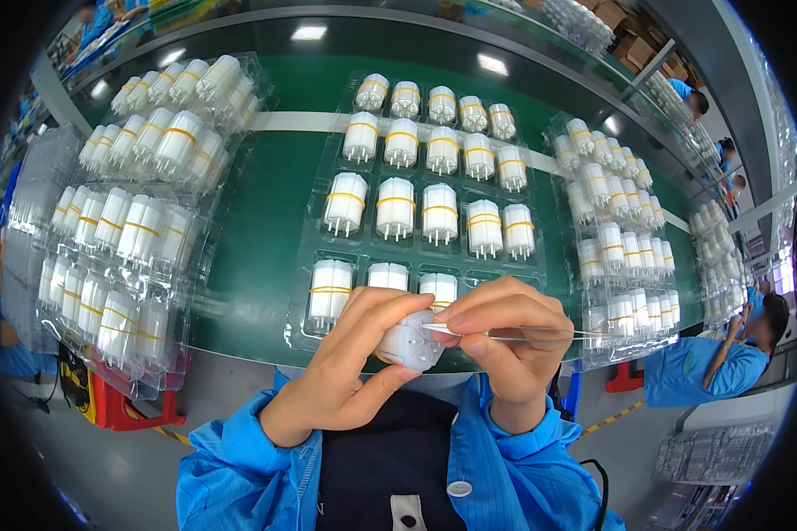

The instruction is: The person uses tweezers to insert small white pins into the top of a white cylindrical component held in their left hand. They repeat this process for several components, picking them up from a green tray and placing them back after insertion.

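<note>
Between the thumb and fingers of my left hand (350, 354) is a white cylindrical plug-like part (410, 344), its end face turned toward my right hand. A bit of yellow shows at its lower left edge. My right hand (514, 341) is closed in a pinch on thin metal tweezers (437, 328), whose tip reaches the part's end face. What the tip touches there is too small to tell. Just beyond my hands lies a clear plastic tray (297, 310) with rows of similar white parts (439, 215), with yellow bands and metal pins. My hands hide some of its front row.
Stacked clear trays of similar parts stand at the left (142, 226) and right (624, 239) of the green table (239, 265). A red stool (137, 398) stands below at the left. Another person in a blue jacket (704, 367) sits at the right.
</note>
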